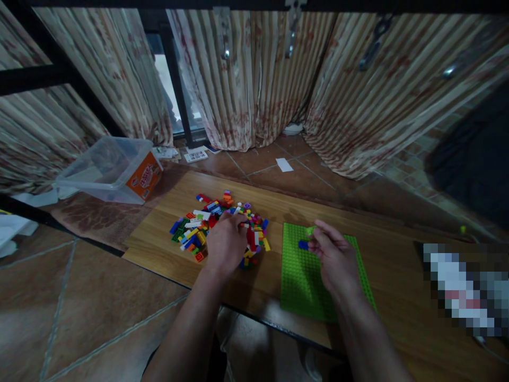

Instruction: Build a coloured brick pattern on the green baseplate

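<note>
My left hand (226,241) is over a pile of mixed toy building bricks (191,233) on the wooden table. Its fingers curl down among the bricks, and whatever they grip is hidden. Over the green baseplate (296,286), my right hand (332,252) is closed in a pinch with a small lime-green brick (310,231) at its fingertips. Just below those fingertips a blue brick (303,245) shows; I cannot tell whether it sits on the plate or touches the hand.
A clear plastic bin (103,170) with an orange label stands beyond the table's left end. At the right lies a blurred-out item (461,292). Curtains (254,79) hang behind, and a white paper (283,165) lies on the tiled floor. A dark bar (254,4) crosses overhead.
</note>
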A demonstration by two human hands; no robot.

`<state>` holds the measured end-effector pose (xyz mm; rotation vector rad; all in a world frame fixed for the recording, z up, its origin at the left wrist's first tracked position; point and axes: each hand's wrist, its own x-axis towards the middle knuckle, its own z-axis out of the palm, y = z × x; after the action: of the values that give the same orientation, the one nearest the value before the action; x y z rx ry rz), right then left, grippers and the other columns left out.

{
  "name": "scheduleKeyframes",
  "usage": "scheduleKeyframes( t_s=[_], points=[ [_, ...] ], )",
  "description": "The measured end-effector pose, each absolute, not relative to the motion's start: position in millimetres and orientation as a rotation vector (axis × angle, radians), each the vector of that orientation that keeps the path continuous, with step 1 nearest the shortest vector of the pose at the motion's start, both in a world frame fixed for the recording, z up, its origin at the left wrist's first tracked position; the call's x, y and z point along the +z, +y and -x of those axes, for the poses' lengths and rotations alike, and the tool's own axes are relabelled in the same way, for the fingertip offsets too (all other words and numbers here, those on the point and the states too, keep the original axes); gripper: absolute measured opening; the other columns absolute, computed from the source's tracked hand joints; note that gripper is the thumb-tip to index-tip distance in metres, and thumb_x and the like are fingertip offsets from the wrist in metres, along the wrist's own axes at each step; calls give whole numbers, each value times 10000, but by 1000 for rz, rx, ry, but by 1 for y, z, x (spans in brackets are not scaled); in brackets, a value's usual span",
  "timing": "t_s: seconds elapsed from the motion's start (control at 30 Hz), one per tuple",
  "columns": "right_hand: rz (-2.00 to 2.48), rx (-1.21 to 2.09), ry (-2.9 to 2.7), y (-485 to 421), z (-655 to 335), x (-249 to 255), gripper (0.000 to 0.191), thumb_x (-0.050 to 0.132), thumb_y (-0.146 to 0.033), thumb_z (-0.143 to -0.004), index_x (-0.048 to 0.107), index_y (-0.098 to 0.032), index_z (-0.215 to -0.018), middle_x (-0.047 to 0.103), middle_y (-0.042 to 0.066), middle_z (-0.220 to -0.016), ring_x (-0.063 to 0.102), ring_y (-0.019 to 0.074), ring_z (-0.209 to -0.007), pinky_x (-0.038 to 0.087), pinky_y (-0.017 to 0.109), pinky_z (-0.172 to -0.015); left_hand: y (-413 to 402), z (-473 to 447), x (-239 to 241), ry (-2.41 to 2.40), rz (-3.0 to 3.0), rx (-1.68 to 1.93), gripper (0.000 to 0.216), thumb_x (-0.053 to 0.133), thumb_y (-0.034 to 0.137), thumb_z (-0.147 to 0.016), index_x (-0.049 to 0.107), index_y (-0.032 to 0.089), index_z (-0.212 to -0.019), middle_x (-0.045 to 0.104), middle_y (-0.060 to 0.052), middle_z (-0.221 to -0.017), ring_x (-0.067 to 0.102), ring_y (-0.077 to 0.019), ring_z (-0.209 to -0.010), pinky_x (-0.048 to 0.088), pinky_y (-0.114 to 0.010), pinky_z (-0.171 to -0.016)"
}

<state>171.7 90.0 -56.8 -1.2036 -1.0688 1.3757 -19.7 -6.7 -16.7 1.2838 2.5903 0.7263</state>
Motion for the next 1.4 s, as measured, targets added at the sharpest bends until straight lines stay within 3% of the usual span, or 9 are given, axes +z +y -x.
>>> scheduleKeyframes(
  t_s=[0.33,0.5,0.63,0.77,0.97,1.17,1.4],
  points=[
    [1421,1096,-1530,114,-215,-58,339,720,-425,-691,755,-182,-925,714,20,-659,619,155,-535,484,296,-527,-5,21,-21,2648,-1311,742,283,579,275,-865,733,261,-1102,710,-71,-1147,686,-244,-976,525,-342,-874],
    [1457,1075,-1805,113,-226,-58,241,646,-394,-770,742,-198,-871,734,28,-674,631,166,-538,474,308,-552,0,15,-17,2617,-1329,1117,219,569,269,-884,743,200,-998,733,-73,-1047,691,-231,-948,517,-331,-880],
    [1446,1015,-1971,112,-228,-58,236,637,-420,-790,758,-226,-851,752,23,-748,677,207,-697,488,347,-675,3,-6,-14,2323,-1468,1383,193,541,219,-906,728,184,-944,737,-55,-959,686,-185,-915,509,-285,-868],
    [1445,1000,-1991,112,-230,-58,232,655,-427,-784,776,-244,-860,775,28,-870,693,227,-805,488,367,-756,5,-40,-18,2017,-1604,1168,214,520,207,-925,715,190,-1012,745,-49,-969,692,-172,-892,519,-268,-822],
    [1424,978,-2062,112,-238,-58,392,682,-418,-757,737,-210,-1084,710,5,-710,591,164,-571,441,314,-591,11,-66,-26,2028,-1613,724,313,524,212,-917,652,182,-1201,738,-88,-1091,710,-233,-950,531,-344,-877],
    [1327,808,-2139,112,-239,-66,213,656,-307,-766,764,-253,-942,711,16,-780,627,180,-684,470,338,-696,17,-70,-31,2075,-1596,580,361,536,200,-906,610,183,-1258,718,-106,-1150,698,-240,-1012,521,-339,-899],
    [1270,810,-2153,114,-235,-72,187,652,-285,-798,761,-262,-948,715,29,-869,653,197,-774,493,358,-758,19,-75,-33,2057,-1635,537,399,520,192,-907,580,167,-1301,699,-117,-1183,696,-251,-1016,532,-363,-897]
  ],
)
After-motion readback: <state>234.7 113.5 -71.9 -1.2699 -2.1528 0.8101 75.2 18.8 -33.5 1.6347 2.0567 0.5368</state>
